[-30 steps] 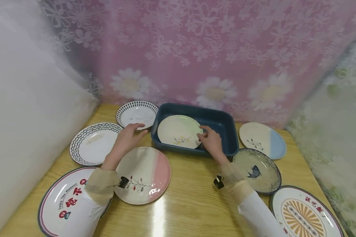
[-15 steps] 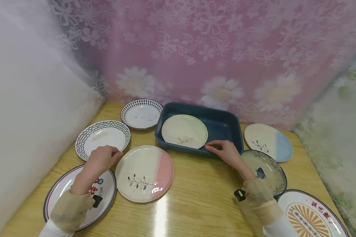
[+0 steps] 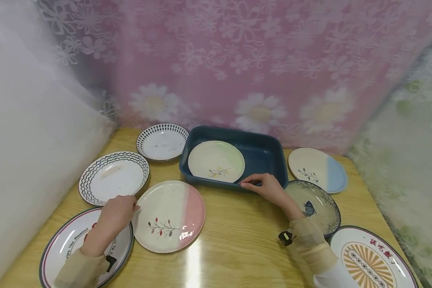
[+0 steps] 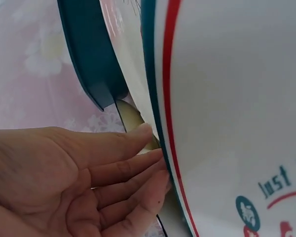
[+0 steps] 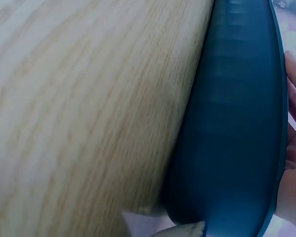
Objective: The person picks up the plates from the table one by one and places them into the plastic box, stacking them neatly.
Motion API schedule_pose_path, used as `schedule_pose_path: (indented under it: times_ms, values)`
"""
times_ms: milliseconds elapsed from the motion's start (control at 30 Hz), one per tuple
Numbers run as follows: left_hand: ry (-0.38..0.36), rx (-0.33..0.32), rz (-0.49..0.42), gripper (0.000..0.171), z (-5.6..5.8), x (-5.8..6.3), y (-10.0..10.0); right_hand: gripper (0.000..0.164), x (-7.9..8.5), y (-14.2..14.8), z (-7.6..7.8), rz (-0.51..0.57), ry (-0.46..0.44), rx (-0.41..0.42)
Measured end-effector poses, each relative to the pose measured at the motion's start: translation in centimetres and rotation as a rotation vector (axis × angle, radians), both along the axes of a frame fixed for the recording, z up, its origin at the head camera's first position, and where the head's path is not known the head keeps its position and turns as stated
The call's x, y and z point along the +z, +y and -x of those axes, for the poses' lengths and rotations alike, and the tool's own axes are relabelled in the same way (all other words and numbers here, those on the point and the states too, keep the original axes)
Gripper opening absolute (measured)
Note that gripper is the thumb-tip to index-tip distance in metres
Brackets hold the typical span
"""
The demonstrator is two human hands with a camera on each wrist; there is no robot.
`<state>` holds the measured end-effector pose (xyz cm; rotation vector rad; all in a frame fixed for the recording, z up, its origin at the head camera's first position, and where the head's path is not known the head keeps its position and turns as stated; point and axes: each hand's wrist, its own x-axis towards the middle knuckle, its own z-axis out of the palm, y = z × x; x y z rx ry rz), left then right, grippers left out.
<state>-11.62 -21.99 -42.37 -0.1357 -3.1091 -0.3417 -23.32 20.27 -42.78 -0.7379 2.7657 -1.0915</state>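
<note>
My left hand (image 3: pixel 117 216) is at the left edge of a cream-and-pink plate (image 3: pixel 158 212) with a red-leaf twig, its thumb and fingers pinching the rim. In the left wrist view its fingertips are partly hidden behind the large white plate (image 4: pixel 222 74) with teal and red rim lines. My right hand (image 3: pixel 266 188) grips the front rim of a dark teal rectangular bin (image 3: pixel 263 160). In the right wrist view the hand shows beyond the bin's wall (image 5: pixel 227 123). A small cream-and-green plate (image 3: pixel 216 160) lies inside the bin, left of my right fingertips.
A zigzag-rimmed plate (image 3: pixel 115 178) and a diamond-rimmed plate (image 3: pixel 162 142) are at the left. On the right lie a cream-and-blue plate (image 3: pixel 317 170), a fish plate (image 3: pixel 320 204) and a red-lettered plate (image 3: pixel 374 260). Wooden table (image 3: pixel 245 236) shows between.
My left hand has come back toward me, from beside the bin to the pink plate's left edge. The right hand has moved from the small plate's edge to the bin's front rim.
</note>
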Motion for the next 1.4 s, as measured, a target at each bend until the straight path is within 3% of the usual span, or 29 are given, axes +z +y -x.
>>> schedule_pose_path:
  times_ms: [267, 533, 667, 967, 1233, 1400]
  values:
    - [-0.068, 0.04, 0.01, 0.01, -0.6, -0.1, 0.0, 0.023, -0.3, -0.5, -0.4, 0.007, -0.027, -0.027]
    - [-0.025, 0.013, 0.011, 0.015, -0.7, -0.5, 0.6, 0.02, -0.4, -0.5, -0.7, 0.005, -0.026, -0.046]
    - [-0.042, -0.001, -0.025, 0.016, -0.4, -0.9, 0.9, 0.02, -0.4, -0.5, -0.7, 0.008, -0.015, -0.049]
    - [-0.188, 0.002, -0.164, 0.013, 0.5, -1.1, 1.0, 0.02, -0.5, -0.5, -0.5, 0.001, 0.018, -0.06]
    - [-0.193, -0.029, -0.261, 0.01, 0.5, -1.6, 0.9, 0.022, -0.3, -0.7, -0.3, -0.014, 0.036, -0.069]
    - [-0.246, 0.012, -0.436, 0.011, 0.3, -1.4, 1.0, 0.022, -0.2, -0.5, -0.3, -0.021, 0.036, -0.075]
